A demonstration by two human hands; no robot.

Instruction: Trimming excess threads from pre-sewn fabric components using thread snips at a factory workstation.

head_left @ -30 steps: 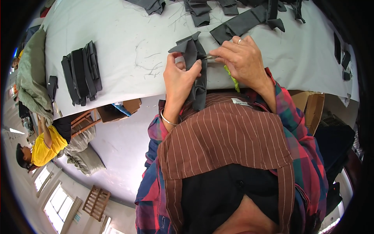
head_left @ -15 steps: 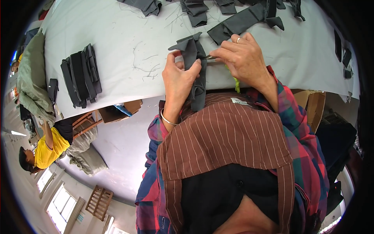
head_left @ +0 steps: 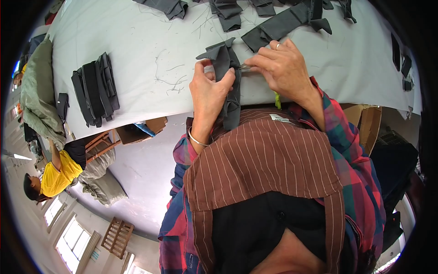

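A dark grey fabric strip (head_left: 221, 61), folded and stitched, hangs over the table's near edge and down against my apron. My left hand (head_left: 211, 86) pinches it between thumb and fingers from the left. From the right, my right hand (head_left: 282, 66) grips small metal thread snips (head_left: 245, 67), their thin tips touching or very close to the strip beside my left thumb. Most of the snips is hidden in my fingers. A yellow-green cord (head_left: 278, 100) dangles below my right hand.
A stack of dark folded strips (head_left: 94, 90) lies on the white-covered table (head_left: 137, 59) to the left. More grey pieces (head_left: 283, 27) and loose threads lie at the far side. Cardboard boxes (head_left: 368, 123) stand below the edge. A person in yellow (head_left: 61, 176) is at far left.
My right hand has shifted slightly to the left, and the cord below it hangs differently, with less of it showing. My left hand keeps its pinch on the fabric strip.
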